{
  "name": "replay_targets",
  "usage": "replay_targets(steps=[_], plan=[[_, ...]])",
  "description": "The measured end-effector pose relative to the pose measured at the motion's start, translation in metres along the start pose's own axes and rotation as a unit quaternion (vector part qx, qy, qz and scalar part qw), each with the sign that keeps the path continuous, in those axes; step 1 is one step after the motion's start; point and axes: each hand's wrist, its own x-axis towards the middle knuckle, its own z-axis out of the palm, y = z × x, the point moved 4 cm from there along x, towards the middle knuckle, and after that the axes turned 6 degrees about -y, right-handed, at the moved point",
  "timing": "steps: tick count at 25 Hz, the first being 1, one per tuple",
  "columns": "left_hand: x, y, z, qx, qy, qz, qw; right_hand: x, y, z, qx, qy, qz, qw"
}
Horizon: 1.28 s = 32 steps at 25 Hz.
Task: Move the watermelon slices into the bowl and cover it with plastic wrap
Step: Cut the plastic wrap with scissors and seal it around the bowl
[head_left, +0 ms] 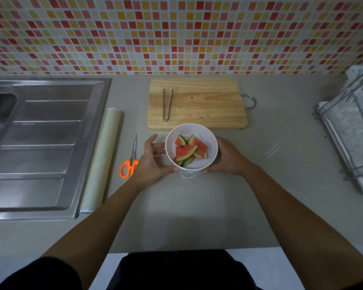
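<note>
sink (40, 143) left | scissors (130, 160) | cutting board (208, 105) with tongs (167, 104) | rack (352, 130) right

Two bare forearms, no watch or rings visible on either of the hands — left hand (150, 162), right hand (228, 158). Short black sleeves (40, 273) — black garment on the torso.

Wall: a mosaic backsplash (176, 34) of small red, orange, yellow and cream tiles runs across in front of me.
Counter: my grey worktop (270, 147), plain and matte.
Sink: steel sink (40, 143) with ribbed drainboard, at my left.
Rack: wire dish rack (352, 130), far right.
Light: dim, soft shadows.
</note>
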Motion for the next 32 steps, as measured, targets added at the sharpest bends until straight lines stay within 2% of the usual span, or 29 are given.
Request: replay_targets(steps=[2, 5, 9, 13, 17, 19, 22, 25, 28, 32], plan=[[0.002, 0.002, -0.002, 0.049, -0.022, 0.005, 0.999, 0.003, 0.004, -0.001, -0.080, -0.010, 0.025, 0.996], [0.005, 0.012, -0.003, 0.135, -0.032, 0.053, 0.989, 0.002, 0.012, 0.003, -0.082, -0.018, 0.074, 0.994], [0.004, 0.005, -0.001, 0.076, -0.028, 0.036, 0.996, -0.006, 0.008, 0.021, -0.030, 0.003, 0.071, 0.997], [-0.001, -0.001, 0.005, 0.048, 0.010, 0.015, 0.999, -0.018, 0.007, 0.036, -0.004, 0.127, 0.120, 0.985], [-0.005, 0.000, 0.011, 0.024, 0.047, 0.018, 0.998, -0.046, 0.008, 0.054, 0.163, 0.248, 0.182, 0.937], [-0.004, -0.001, 0.012, 0.028, 0.047, 0.021, 0.998, -0.054, 0.005, 0.063, 0.204, 0.240, 0.178, 0.932], [-0.001, -0.001, 0.015, 0.050, 0.037, 0.028, 0.998, -0.054, 0.000, 0.064, 0.206, 0.244, 0.148, 0.936], [0.001, 0.004, 0.014, 0.060, 0.048, 0.062, 0.995, -0.052, -0.001, 0.065, 0.182, 0.274, 0.129, 0.936], [0.002, 0.010, 0.013, 0.045, 0.051, 0.077, 0.995, -0.053, -0.002, 0.069, 0.109, 0.299, 0.099, 0.943], [0.002, 0.004, 0.013, 0.029, 0.046, 0.058, 0.997, -0.055, -0.006, 0.074, 0.103, 0.331, 0.096, 0.933]])
